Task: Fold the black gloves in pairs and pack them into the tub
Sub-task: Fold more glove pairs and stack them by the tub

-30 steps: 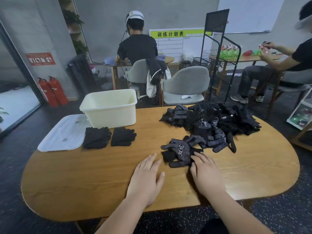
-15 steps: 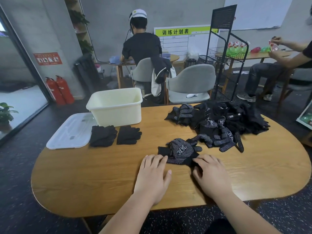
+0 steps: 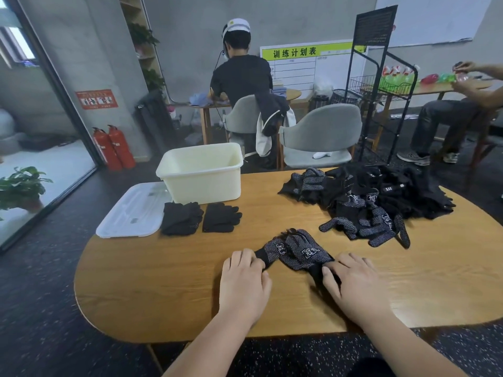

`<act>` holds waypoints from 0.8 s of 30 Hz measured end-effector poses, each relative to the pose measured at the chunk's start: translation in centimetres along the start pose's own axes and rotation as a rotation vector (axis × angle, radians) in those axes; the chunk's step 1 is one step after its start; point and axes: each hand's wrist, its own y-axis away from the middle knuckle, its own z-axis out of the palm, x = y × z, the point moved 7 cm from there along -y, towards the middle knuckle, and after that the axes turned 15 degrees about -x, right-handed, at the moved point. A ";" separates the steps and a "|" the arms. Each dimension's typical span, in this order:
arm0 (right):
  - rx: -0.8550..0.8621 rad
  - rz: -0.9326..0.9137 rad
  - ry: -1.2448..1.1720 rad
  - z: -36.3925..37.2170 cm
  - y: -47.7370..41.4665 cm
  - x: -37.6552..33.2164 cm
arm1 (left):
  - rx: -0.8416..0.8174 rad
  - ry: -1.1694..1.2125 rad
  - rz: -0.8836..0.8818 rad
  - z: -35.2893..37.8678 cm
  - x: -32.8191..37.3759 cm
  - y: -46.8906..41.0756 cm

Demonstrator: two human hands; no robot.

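Clerk: Hands, nearest row. State?

Checker: Left hand (image 3: 243,280) and right hand (image 3: 353,285), both low on the counter (image 3: 163,289). The fingers (image 3: 246,259) of the left are bent down onto one cuff of the dotted pair (image 3: 298,251). The right has the other cuff between thumb and fingers. Neither hand is spread wide.

Clerk: Dotted pair, condition?

Checker: Two gloves, flat on the counter, grip dots up, overlapping at the fingertips, cuffs towards the person. Not yet folded. I judge this to be the pair being worked on.

Clerk: Middle row?

Checker: Folded pairs (image 3: 201,218), two bundles side by side, just in front of the tub and apart from it. Lid (image 3: 128,213) flat at their left.

Clerk: Far row?

Checker: Tub (image 3: 201,183), open, at the far left of the counter. No glove shows in the part of the inside that can be seen. Loose pile (image 3: 386,197), far right, large and unsorted.

Clerk: Tally?

Checker: Two pairs folded, none packed as far as shown, and most of the stock is outstanding. My estimate is an early stage.
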 end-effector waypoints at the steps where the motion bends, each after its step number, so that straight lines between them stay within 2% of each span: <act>1: 0.002 0.030 0.010 0.0 -0.1 0.2 | -0.017 0.002 0.028 0.0 -0.4 0.0; 5: -0.006 0.148 0.032 0.1 -0.3 0.9 | -0.042 0.038 0.080 -0.6 -2.3 0.0; 9: -0.049 -0.005 -0.007 0.2 0.0 0.0 | -0.061 -0.040 0.115 -1.4 -2.8 -0.2; 13: -0.023 -0.013 -0.071 -0.4 0.2 0.0 | -0.030 -0.036 0.151 -3.9 -2.5 -1.0; 15: -0.040 -0.028 -0.079 -0.4 0.2 0.0 | -0.089 0.000 0.182 -4.8 -2.2 -1.7; 19: -0.120 -0.054 -0.068 0.5 0.2 0.0 | -0.366 -0.062 0.277 -3.1 -2.3 -1.5; 24: -0.129 0.027 -0.051 0.7 -0.1 0.4 | -0.299 -0.064 0.227 -2.3 -4.3 -1.2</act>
